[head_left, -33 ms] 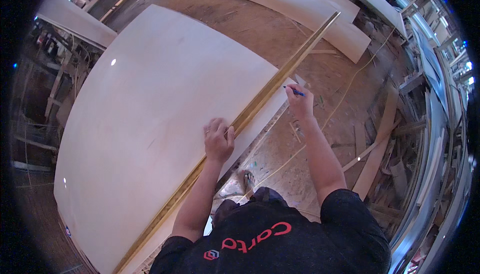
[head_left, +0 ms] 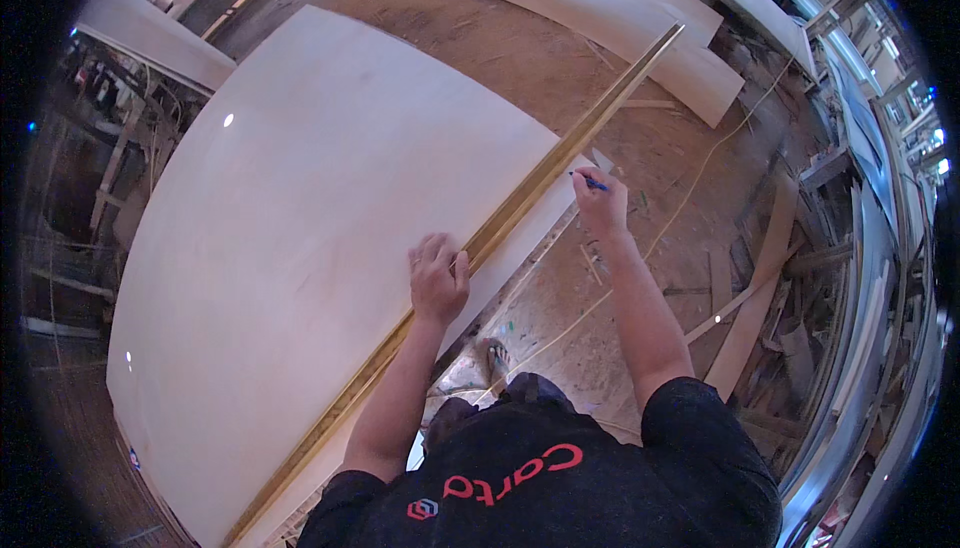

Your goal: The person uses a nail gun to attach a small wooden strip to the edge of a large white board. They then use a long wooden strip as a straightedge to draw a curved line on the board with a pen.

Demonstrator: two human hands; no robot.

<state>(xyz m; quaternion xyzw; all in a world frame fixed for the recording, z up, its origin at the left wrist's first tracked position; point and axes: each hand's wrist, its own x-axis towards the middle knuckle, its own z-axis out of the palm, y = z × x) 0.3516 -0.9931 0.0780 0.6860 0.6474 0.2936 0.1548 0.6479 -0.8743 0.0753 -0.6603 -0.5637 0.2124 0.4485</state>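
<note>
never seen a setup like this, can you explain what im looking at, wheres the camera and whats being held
There is no robot here, just a person's two bare hands. The view comes from a wide fisheye camera on the person's head, looking down, so straight edges bend near the rim. The black shirt at the bottom is the wearer's own. A large pale sheet fills the middle, with a long yellowish strip lying across it; its far end sticks out past the sheet. The left hand rests over the strip. The right hand holds a blue pen near the sheet's edge.
</note>
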